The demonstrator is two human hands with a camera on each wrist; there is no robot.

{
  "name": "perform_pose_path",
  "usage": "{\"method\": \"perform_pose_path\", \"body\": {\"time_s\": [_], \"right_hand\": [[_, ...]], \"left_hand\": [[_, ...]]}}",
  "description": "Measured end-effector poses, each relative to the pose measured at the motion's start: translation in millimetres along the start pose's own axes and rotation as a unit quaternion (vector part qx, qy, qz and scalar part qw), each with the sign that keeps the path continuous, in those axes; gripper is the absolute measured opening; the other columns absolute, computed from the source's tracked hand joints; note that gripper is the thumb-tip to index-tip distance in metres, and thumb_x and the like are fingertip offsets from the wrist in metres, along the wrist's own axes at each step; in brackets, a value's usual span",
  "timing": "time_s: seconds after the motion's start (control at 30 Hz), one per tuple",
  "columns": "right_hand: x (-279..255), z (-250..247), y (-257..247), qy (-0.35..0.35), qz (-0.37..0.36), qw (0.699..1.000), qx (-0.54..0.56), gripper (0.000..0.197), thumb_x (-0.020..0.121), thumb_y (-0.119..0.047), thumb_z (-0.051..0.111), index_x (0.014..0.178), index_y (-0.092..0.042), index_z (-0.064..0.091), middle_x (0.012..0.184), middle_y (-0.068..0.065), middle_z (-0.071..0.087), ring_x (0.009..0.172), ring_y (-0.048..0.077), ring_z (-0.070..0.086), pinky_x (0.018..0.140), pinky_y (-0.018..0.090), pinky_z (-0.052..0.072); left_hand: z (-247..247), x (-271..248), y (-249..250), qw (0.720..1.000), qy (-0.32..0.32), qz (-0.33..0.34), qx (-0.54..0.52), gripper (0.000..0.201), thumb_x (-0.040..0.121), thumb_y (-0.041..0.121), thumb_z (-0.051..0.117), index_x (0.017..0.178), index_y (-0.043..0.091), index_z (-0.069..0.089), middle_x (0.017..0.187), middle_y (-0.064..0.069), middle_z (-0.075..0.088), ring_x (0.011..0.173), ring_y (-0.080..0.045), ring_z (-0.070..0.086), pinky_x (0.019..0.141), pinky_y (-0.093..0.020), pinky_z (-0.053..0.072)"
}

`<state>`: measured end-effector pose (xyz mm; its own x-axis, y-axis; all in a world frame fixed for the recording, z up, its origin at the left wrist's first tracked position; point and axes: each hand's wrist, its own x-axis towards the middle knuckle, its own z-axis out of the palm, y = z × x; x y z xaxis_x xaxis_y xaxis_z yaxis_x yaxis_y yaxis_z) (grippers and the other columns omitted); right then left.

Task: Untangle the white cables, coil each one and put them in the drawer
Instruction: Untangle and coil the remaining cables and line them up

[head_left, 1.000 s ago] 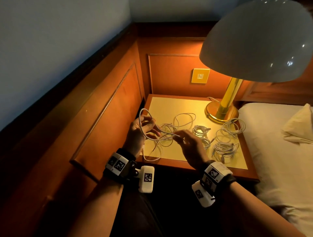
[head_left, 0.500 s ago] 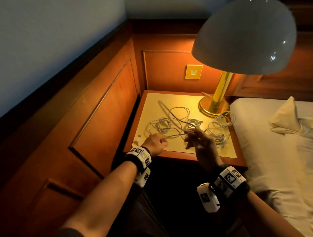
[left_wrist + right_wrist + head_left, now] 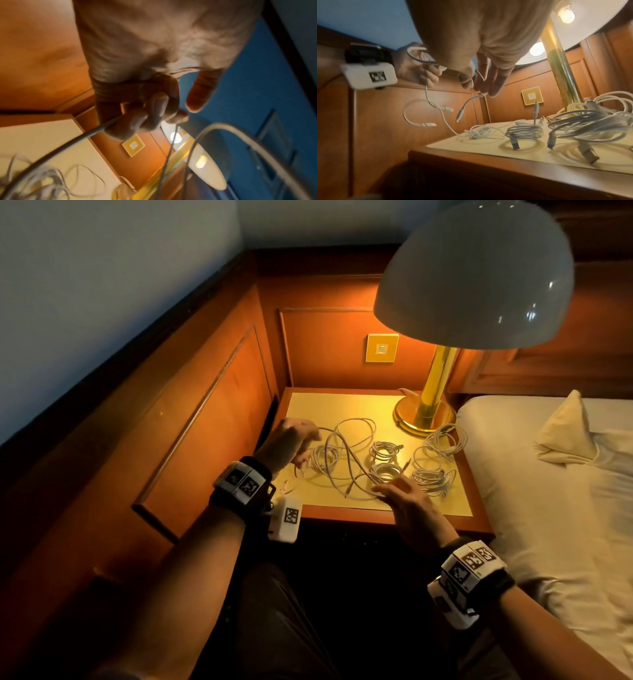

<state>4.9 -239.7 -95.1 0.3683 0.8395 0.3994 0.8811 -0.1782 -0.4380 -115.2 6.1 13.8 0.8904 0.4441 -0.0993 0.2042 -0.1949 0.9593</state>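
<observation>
**A:** Head view first. How far along are you?

**B:** Partway, I'd judge. My left hand [image 3: 289, 440] is curled round one loose white cable [image 3: 346, 460] and lifts it off the surface [image 3: 342, 405]. That cable arcs across to my right hand [image 3: 407, 501], whose fingers lie nearly straight at its other end; whether they pinch it I cannot tell from here. Beyond my right hand sit two small coiled bundles [image 3: 385, 458], and further out toward the lamp [image 3: 424, 412] lie looser loops [image 3: 438, 457]. Those loops look like they need winding.

**A:** Left wrist view?

**B:** Blurred, but my left hand [image 3: 137, 108] clearly has its fingers closed on the cable [image 3: 77, 139], which runs out from the fist. More cable lies on the surface below.

**A:** Right wrist view?

**B:** My right hand [image 3: 484, 75] has long, almost straight fingers with the cable [image 3: 471, 101] passing between them, plug end hanging free below. I'd call that a light guiding touch, not a firm hold. Just past the hand, a coiled bundle [image 3: 524, 130] rests on the surface, with a bigger, messier heap [image 3: 590, 121] beside it.

**A:** And the drawer?

**B:** No view shows it, and no cable looks stowed. So I'm untangling one, with several coils to go.
</observation>
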Motion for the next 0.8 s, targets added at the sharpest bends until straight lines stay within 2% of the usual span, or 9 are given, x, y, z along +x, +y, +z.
{"method": "perform_pose_path", "body": {"time_s": [0.13,0.2,0.27,0.37,0.43,0.5,0.6,0.67,0.8], "right_hand": [[-22.1,2.2,2.4,-0.079,-0.039,0.995,-0.044,0.065,0.078,0.006,0.071,0.135,-0.021,0.053,0.114,0.011,0.058,0.094,0.022,0.058,0.073,0.037,0.058],[-27.5,-1.4,-2.8,-0.132,-0.006,0.991,-0.037,0.084,0.074,0.005,0.068,0.146,-0.025,0.035,0.130,0.010,0.052,0.097,0.024,0.060,0.074,0.034,0.058],[-27.6,-8.9,-13.8,-0.164,0.054,0.984,-0.043,0.092,0.070,0.001,0.063,0.148,-0.025,0.021,0.135,0.007,0.047,0.083,0.021,0.062,0.063,0.027,0.055],[-20.5,-15.3,-30.8,-0.088,0.118,0.988,-0.035,0.083,0.070,0.004,0.058,0.143,-0.020,0.025,0.128,0.008,0.051,0.074,0.014,0.056,0.055,0.014,0.038],[-9.9,-13.3,-40.3,0.006,0.125,0.992,0.020,0.072,0.080,-0.001,0.061,0.143,-0.016,0.029,0.135,0.010,0.047,0.099,0.017,0.056,0.075,0.014,0.040],[3.4,-11.2,-49.0,0.028,0.121,0.988,0.094,0.058,0.092,-0.014,0.060,0.142,-0.017,0.032,0.139,0.005,0.044,0.119,0.015,0.047,0.091,0.023,0.040],[18.6,-7.7,-56.5,0.038,0.099,0.986,0.125,0.015,0.097,-0.006,0.053,0.109,-0.015,0.056,0.100,0.000,0.061,0.083,0.009,0.058,0.069,0.021,0.044],[23.6,-6.1,-52.6,0.076,0.113,0.983,0.120,0.019,0.096,0.001,0.050,0.094,-0.013,0.061,0.078,-0.003,0.060,0.066,0.003,0.056,0.057,0.015,0.042],[25.0,-7.7,-36.2,0.128,0.202,0.947,0.215,0.029,0.094,0.006,0.047,0.102,-0.016,0.063,0.080,0.000,0.069,0.077,0.011,0.067,0.069,0.031,0.058]], "left_hand": [[4.7,-26.4,-0.6,0.994,-0.071,-0.005,-0.079,0.028,0.102,0.012,0.035,0.093,0.003,0.060,0.059,0.002,0.033,0.051,-0.014,0.031,0.051,-0.030,0.029],[6.3,-26.8,-12.0,0.995,-0.082,0.006,-0.053,0.029,0.106,0.011,0.036,0.102,0.003,0.064,0.059,0.006,0.037,0.054,-0.012,0.034,0.053,-0.028,0.032],[11.4,-25.7,-19.2,0.995,-0.096,0.006,0.007,0.027,0.107,0.011,0.040,0.108,0.004,0.067,0.056,0.014,0.045,0.052,-0.008,0.035,0.049,-0.024,0.030],[26.0,-25.9,-19.4,0.987,-0.150,0.000,0.056,0.026,0.105,0.009,0.046,0.115,-0.003,0.067,0.054,0.016,0.050,0.049,-0.004,0.035,0.043,-0.017,0.030],[36.4,-25.3,-14.8,0.980,-0.192,0.012,0.049,0.026,0.104,0.008,0.049,0.116,-0.006,0.067,0.056,0.011,0.048,0.049,-0.005,0.036,0.043,-0.017,0.031],[44.6,-23.5,-11.1,0.977,-0.206,0.034,0.034,0.025,0.102,0.006,0.052,0.115,-0.010,0.065,0.059,0.006,0.050,0.050,-0.005,0.040,0.045,-0.017,0.035],[47.4,-20.3,-10.7,0.977,-0.195,0.072,0.044,0.016,0.098,0.005,0.059,0.110,-0.004,0.064,0.065,0.003,0.058,0.055,-0.008,0.050,0.050,-0.020,0.043],[41.5,-18.6,-20.1,0.977,-0.186,0.073,0.074,0.018,0.093,0.004,0.066,0.111,0.007,0.064,0.072,-0.002,0.063,0.061,-0.015,0.058,0.056,-0.024,0.050],[27.5,-17.6,-54.5,0.961,-0.133,0.019,0.242,0.033,0.086,0.006,0.073,0.117,0.020,0.070,0.090,-0.002,0.072,0.086,-0.015,0.069,0.076,-0.022,0.053]]}}
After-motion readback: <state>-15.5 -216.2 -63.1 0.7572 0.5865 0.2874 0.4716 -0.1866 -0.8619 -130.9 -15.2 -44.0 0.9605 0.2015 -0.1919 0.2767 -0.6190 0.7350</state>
